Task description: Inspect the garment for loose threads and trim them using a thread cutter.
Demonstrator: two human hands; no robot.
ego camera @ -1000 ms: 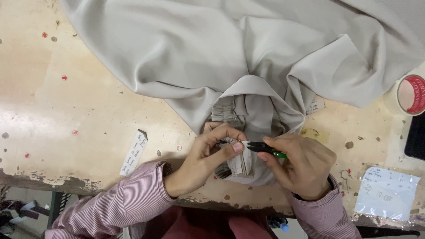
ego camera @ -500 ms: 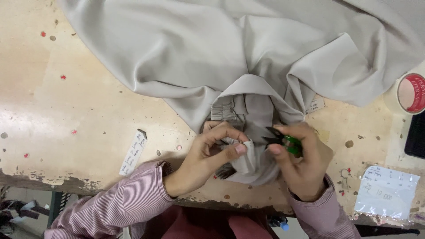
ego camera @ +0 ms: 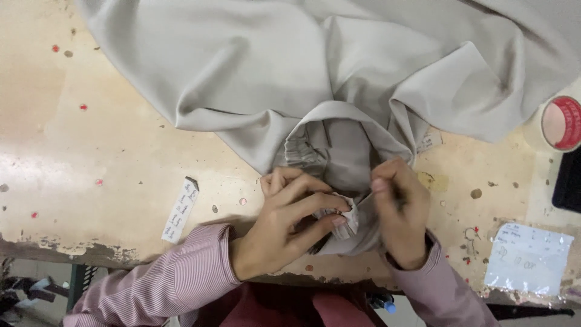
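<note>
A large pale grey garment (ego camera: 339, 72) lies bunched on a worn wooden table (ego camera: 91, 151), its gathered waistband turned toward me. My left hand (ego camera: 284, 224) pinches a small fold of the waistband edge (ego camera: 348, 219) between thumb and fingers. My right hand (ego camera: 405, 224) is closed just right of that fold and touches the same fabric. A slim dark pen-like tool (ego camera: 397, 195) is tucked in its fingers, mostly hidden. Both wrists wear striped pink sleeves.
A white paper slip (ego camera: 180, 210) lies on the table left of my left hand. A tape roll with a red core (ego camera: 560, 124) stands at the right edge, above a dark flat object (ego camera: 570, 181). A clear bag holding a paper (ego camera: 526, 257) lies at the lower right.
My right hand has turned the green-and-black tool from pointing left at the fabric to tucked inside its fingers. Both hands have closed in on the waistband fold.
</note>
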